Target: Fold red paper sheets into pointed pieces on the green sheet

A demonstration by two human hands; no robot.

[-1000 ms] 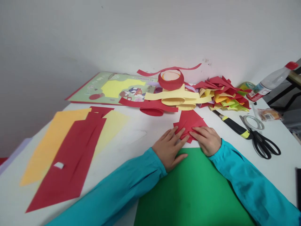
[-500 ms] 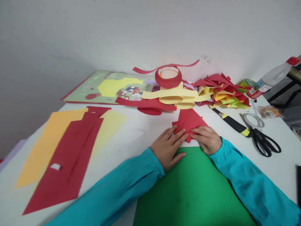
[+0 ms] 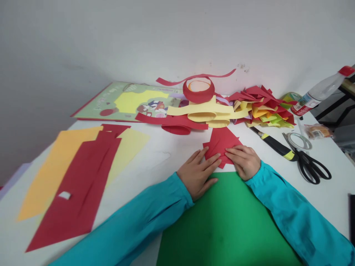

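A red folded paper [image 3: 222,137] with a pointed far end lies flat on the white table, just past the edge of a green sheet [image 3: 222,218]. My left hand [image 3: 198,173] rests on its left side, fingers spread and lying flat, thumb stretched out over the green sheet. On the right side of the fold, my right hand [image 3: 244,159] has its fingers pressed together over the paper's edge, the thumb tucked partly out of sight below them. The fingertips of both hands are close together and cover some of the paper's near part.
To the left lie red paper [image 3: 80,181], orange paper [image 3: 52,166] and a white scrap [image 3: 65,195]. Along the back are a green picture board [image 3: 102,105], curled paper strips [image 3: 177,129] and a folded paper pile [image 3: 263,105]. At right: a utility knife [image 3: 277,146], scissors [image 3: 312,168], tape [image 3: 299,141] and a bottle [image 3: 318,90].
My right hand's fingertips have shifted very slightly on the red folded paper. My left hand stays flat in nearly the same place, and the view has moved a little.
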